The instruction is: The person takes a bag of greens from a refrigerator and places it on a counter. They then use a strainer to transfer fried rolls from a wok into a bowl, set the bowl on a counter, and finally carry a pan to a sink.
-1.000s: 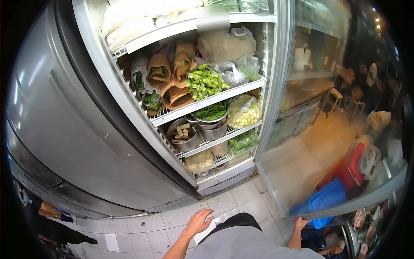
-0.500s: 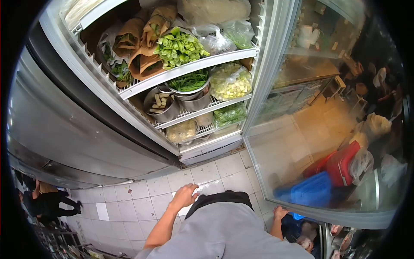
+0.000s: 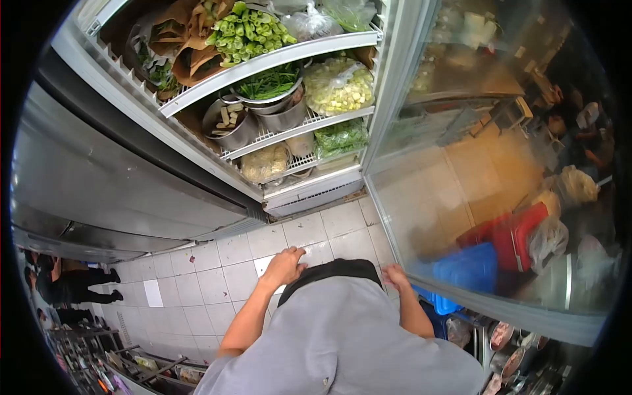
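Low in the view, my left hand (image 3: pixel 284 266) hangs over the tiled floor, loosely bent, thumb apart from the fingers, holding nothing. My right hand (image 3: pixel 395 276) is beside the lower edge of the glass door (image 3: pixel 421 217), fingers loosely apart and empty. Ahead stands an open refrigerator (image 3: pixel 316 199). Its upper shelf holds green stalks (image 3: pixel 249 33) and paper-wrapped bunches (image 3: pixel 191 39). Below are a pot of green vegetables (image 3: pixel 266 84), a pot with pale pieces (image 3: pixel 230 122) and a bag of yellowish cubes (image 3: pixel 339 85). Bagged greens (image 3: pixel 341 137) lie on the lowest shelf.
A steel cabinet (image 3: pixel 125 158) runs along the left. Behind the glass are a blue container (image 3: pixel 466 268) and a red container (image 3: pixel 517 236). A person in dark clothing (image 3: pixel 72 284) is at the far left. Metal pans with food (image 3: pixel 501 337) are at the lower right.
My right hand has moved left and up, nearer to my waist. The view has shifted, so the refrigerator shelves appear higher and further left. My left hand is slightly higher in view.
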Action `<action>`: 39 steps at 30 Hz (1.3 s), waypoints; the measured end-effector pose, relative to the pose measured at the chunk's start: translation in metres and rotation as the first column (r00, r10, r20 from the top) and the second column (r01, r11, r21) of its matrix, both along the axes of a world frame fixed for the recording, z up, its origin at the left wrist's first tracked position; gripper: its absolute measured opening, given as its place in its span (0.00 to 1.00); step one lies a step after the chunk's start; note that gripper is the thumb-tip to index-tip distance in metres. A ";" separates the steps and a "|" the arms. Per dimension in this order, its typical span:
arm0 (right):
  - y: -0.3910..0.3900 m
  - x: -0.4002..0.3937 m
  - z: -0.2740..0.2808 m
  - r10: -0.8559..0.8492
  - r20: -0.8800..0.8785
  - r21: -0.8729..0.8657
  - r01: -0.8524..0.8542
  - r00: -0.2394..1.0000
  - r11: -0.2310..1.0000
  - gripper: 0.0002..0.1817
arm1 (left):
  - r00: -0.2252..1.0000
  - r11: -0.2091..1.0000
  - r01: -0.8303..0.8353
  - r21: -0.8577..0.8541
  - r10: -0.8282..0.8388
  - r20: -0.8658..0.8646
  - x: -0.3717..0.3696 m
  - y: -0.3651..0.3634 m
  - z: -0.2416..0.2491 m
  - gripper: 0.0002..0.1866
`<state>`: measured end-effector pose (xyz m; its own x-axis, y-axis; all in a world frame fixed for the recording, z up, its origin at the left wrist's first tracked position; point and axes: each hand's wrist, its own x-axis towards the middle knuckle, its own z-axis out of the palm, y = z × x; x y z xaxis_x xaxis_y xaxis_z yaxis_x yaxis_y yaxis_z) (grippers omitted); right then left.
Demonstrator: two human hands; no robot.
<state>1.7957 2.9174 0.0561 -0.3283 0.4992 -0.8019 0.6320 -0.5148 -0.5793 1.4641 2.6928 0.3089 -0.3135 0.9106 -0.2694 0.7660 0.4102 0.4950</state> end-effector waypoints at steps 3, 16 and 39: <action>0.055 -0.130 -0.006 0.186 -0.132 0.078 -0.177 0.974 0.981 0.27 | 0.995 0.995 -0.100 -0.001 0.099 -0.026 0.015 -0.028 -0.005 0.18; 0.241 -0.502 0.021 -0.569 -0.276 -0.263 0.508 0.775 0.820 0.30 | 0.568 0.541 -0.768 -0.343 0.823 0.027 0.175 -0.174 -0.002 0.20; -0.048 -0.253 0.176 0.430 -0.432 0.841 0.181 0.793 0.510 0.17 | 0.727 0.759 -0.649 0.058 0.595 0.342 0.088 -0.226 -0.026 0.29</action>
<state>1.5430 2.8695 0.2323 -0.6364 0.7106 0.3000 0.0705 0.4409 -0.8948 1.5526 2.4669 0.2825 -0.7580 0.5757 -0.3067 0.1797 0.6362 0.7503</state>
